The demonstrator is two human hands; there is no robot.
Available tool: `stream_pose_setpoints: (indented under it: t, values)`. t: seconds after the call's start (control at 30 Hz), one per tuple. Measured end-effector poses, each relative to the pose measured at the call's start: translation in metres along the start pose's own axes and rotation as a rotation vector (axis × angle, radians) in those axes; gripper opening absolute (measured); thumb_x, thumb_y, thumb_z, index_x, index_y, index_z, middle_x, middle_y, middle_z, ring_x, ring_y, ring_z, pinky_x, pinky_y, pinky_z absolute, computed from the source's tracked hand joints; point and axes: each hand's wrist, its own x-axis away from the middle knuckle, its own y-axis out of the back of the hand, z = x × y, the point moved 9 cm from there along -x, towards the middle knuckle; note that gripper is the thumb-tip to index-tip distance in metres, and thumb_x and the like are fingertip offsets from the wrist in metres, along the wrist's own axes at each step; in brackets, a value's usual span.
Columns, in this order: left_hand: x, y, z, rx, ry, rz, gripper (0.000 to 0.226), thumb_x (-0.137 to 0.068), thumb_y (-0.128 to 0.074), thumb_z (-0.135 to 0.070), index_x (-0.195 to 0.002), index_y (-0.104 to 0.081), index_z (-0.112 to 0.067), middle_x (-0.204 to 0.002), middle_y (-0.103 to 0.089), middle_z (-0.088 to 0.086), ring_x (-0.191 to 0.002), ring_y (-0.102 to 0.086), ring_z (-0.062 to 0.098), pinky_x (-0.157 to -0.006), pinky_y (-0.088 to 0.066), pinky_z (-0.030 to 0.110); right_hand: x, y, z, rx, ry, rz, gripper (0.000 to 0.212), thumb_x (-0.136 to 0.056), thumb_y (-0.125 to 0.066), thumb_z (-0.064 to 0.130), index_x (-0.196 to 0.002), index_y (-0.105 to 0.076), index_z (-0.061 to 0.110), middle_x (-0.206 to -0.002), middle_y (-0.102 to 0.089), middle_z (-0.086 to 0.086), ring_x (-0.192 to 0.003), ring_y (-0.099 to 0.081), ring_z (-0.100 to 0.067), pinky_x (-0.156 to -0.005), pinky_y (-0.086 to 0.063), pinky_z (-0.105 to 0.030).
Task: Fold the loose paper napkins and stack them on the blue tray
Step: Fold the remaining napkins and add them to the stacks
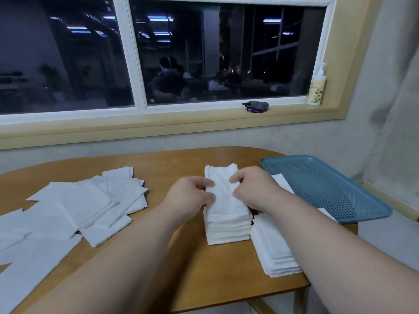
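Note:
A tall stack of folded white napkins (226, 230) stands in the middle of the wooden table (181, 257). Both hands hold the top folded napkin (223, 191) over that stack: my left hand (190, 196) pinches its left edge and my right hand (251, 186) pinches its right edge. A second, lower stack of folded napkins (272, 250) lies just right of the first, partly under my right forearm. Loose unfolded napkins (74, 207) are spread over the table's left side. The blue perforated tray (322, 189) sits at the table's far right; a white sheet lies at its near edge.
The tray overhangs the table's right edge. A window sill behind the table carries a pump bottle (317, 87) and a small dark object (256, 106). The wall and a curtain (394, 109) close off the right side.

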Motion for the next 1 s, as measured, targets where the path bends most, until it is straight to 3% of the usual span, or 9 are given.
stream_pose_setpoints:
  t: [0.07,0.13,0.2,0.27,0.37,0.47,0.57,0.83,1.0]
  values:
    - [-0.006,-0.006,0.004,-0.096,-0.006,0.018,0.036,-0.078,-0.072,-0.015,-0.113,-0.069,-0.027,-0.073,-0.064,-0.013,-0.060,-0.059,0.001,-0.056,-0.045,0.017,-0.004,-0.006,0.000,0.116,0.025,0.029,0.044,-0.086,-0.056,0.009,-0.125,-0.064,0.029,-0.129,-0.060,0.006,-0.110,-0.060,-0.018,-0.081,-0.047,-0.026]
    - [-0.008,-0.012,0.008,-0.205,-0.007,0.027,0.038,-0.081,-0.073,-0.021,-0.117,-0.068,-0.029,-0.089,-0.063,-0.018,-0.075,-0.059,-0.003,-0.058,-0.040,0.013,-0.004,-0.012,0.002,0.256,0.055,0.047,0.045,-0.087,-0.055,0.010,-0.129,-0.061,0.027,-0.134,-0.055,0.003,-0.110,-0.060,-0.020,-0.082,-0.048,-0.028]
    - [-0.007,-0.011,0.010,-0.283,-0.010,0.000,0.037,-0.081,-0.075,-0.028,-0.116,-0.068,-0.032,-0.113,-0.059,-0.014,-0.088,-0.057,0.000,-0.061,-0.037,0.011,0.000,-0.013,0.004,0.341,0.069,0.039,0.044,-0.088,-0.052,0.010,-0.128,-0.059,0.027,-0.134,-0.045,0.001,-0.099,-0.061,-0.023,-0.079,-0.050,-0.031]
    - [-0.001,-0.005,0.008,-0.317,-0.025,-0.037,0.034,-0.081,-0.074,-0.035,-0.114,-0.067,-0.036,-0.122,-0.047,-0.010,-0.083,-0.057,0.003,-0.059,-0.037,0.016,0.006,-0.010,0.011,0.363,0.096,-0.008,0.043,-0.089,-0.051,0.009,-0.126,-0.059,0.028,-0.130,-0.040,0.002,-0.092,-0.059,-0.024,-0.073,-0.052,-0.034]
    - [0.017,0.010,0.009,-0.266,-0.047,-0.071,0.030,-0.081,-0.071,-0.040,-0.111,-0.064,-0.039,-0.119,-0.043,-0.011,-0.061,-0.061,0.006,-0.053,-0.040,0.019,0.021,-0.010,0.032,0.310,0.194,-0.089,0.039,-0.090,-0.051,0.011,-0.122,-0.060,0.032,-0.128,-0.042,0.007,-0.091,-0.058,-0.022,-0.069,-0.051,-0.034]
    - [0.049,0.034,0.020,-0.266,-0.081,-0.119,0.023,-0.082,-0.068,-0.044,-0.104,-0.064,-0.043,-0.114,-0.049,-0.015,-0.076,-0.060,0.000,-0.063,-0.042,0.017,0.048,-0.031,0.061,0.210,0.312,-0.063,0.028,-0.094,-0.053,0.024,-0.117,-0.063,0.037,-0.126,-0.047,0.014,-0.098,-0.057,-0.014,-0.080,-0.051,-0.033]
    - [0.089,0.067,0.045,-0.213,-0.052,-0.183,0.017,-0.083,-0.068,-0.046,-0.100,-0.066,-0.044,-0.111,-0.052,-0.019,-0.084,-0.060,0.000,-0.074,-0.046,0.024,0.074,-0.074,0.092,0.162,0.404,0.038,0.023,-0.094,-0.055,0.035,-0.115,-0.065,0.037,-0.118,-0.050,0.017,-0.099,-0.057,-0.009,-0.086,-0.051,-0.030]
    - [0.168,0.157,0.109,-0.196,0.006,-0.414,0.006,-0.086,-0.069,-0.033,-0.091,-0.069,-0.036,-0.103,-0.056,-0.020,-0.082,-0.059,-0.004,-0.063,-0.038,0.010,0.079,-0.186,0.152,0.110,0.433,0.196,0.022,-0.092,-0.055,0.032,-0.110,-0.067,0.032,-0.113,-0.055,0.014,-0.104,-0.057,-0.012,-0.090,-0.050,-0.034]
    - [0.170,0.196,0.122,-0.282,-0.010,-0.471,0.010,-0.087,-0.061,-0.042,-0.096,-0.066,-0.041,-0.106,-0.052,-0.026,-0.084,-0.055,-0.008,-0.066,-0.038,0.014,0.051,-0.226,0.182,0.141,0.414,0.188,0.031,-0.092,-0.052,0.031,-0.121,-0.064,0.031,-0.123,-0.053,0.012,-0.112,-0.054,-0.012,-0.091,-0.047,-0.031]
